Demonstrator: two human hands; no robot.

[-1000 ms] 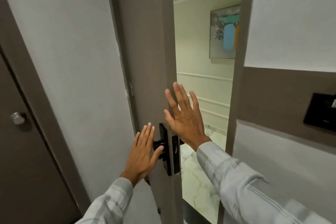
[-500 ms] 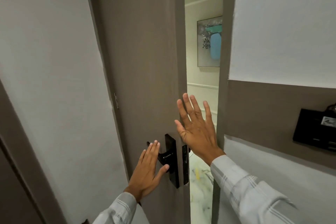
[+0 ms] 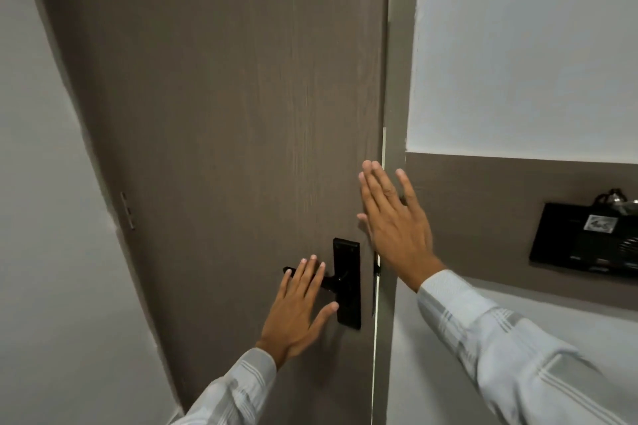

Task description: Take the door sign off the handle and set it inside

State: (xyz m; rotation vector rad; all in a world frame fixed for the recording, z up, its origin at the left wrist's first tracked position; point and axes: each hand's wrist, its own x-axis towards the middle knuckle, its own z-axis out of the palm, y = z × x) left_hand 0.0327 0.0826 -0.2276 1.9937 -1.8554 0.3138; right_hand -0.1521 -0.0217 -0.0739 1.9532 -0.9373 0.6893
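Note:
A grey-brown wooden door [image 3: 224, 114] fills the middle of the view, almost closed against its frame [image 3: 393, 148], with only a thin bright slit left at the latch edge. Its black lever handle [image 3: 329, 283] sits on a black backplate [image 3: 347, 252] at lower centre. My left hand [image 3: 297, 314] lies flat and open over the lever, fingers spread. My right hand [image 3: 393, 228] is open with fingers straight, pressed near the door's latch edge just above the backplate. No door sign is in view.
A white wall [image 3: 41, 217] stands to the left of the door, with a hinge [image 3: 127, 210] on that side. To the right, a white wall with a grey-brown band carries a black panel [image 3: 587, 241].
The door has swung from well ajar to nearly closed, hiding the corridor and the picture beyond. Both open hands stayed on the door and moved with it.

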